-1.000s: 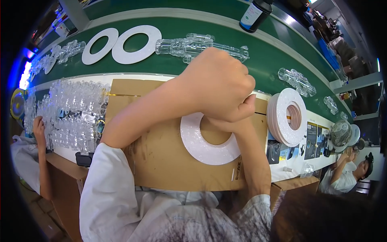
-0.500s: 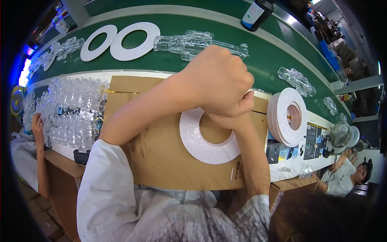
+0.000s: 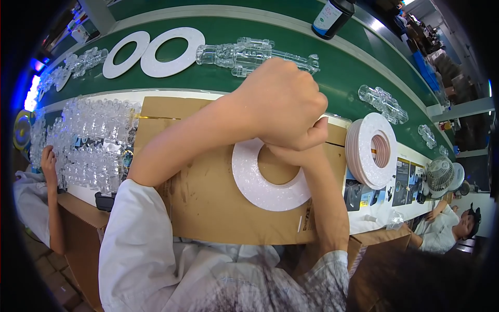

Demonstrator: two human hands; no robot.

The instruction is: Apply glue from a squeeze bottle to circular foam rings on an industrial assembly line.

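My left hand (image 3: 280, 104) is closed in a fist, held over the top of a white foam ring (image 3: 260, 187). That ring lies flat on a brown cardboard sheet (image 3: 208, 218). My right hand (image 3: 297, 152) comes up from the lower right and is tucked under the left fist, so only its edge shows. Anything held between the hands is hidden. A stack of similar white rings (image 3: 370, 151) stands on edge just to the right of the cardboard.
Two white rings (image 3: 156, 52) and clear plastic parts (image 3: 249, 52) lie on the green belt (image 3: 338, 73) behind. Left of the cardboard are several clear plastic pieces (image 3: 93, 140). A dark bottle (image 3: 332, 15) stands at the back, a small fan (image 3: 439, 174) at right. Other people sit at left (image 3: 49, 166) and right (image 3: 447, 229).
Both hands stay pressed together over the ring; the left fist has barely shifted. Nothing was taken hold of or let go.
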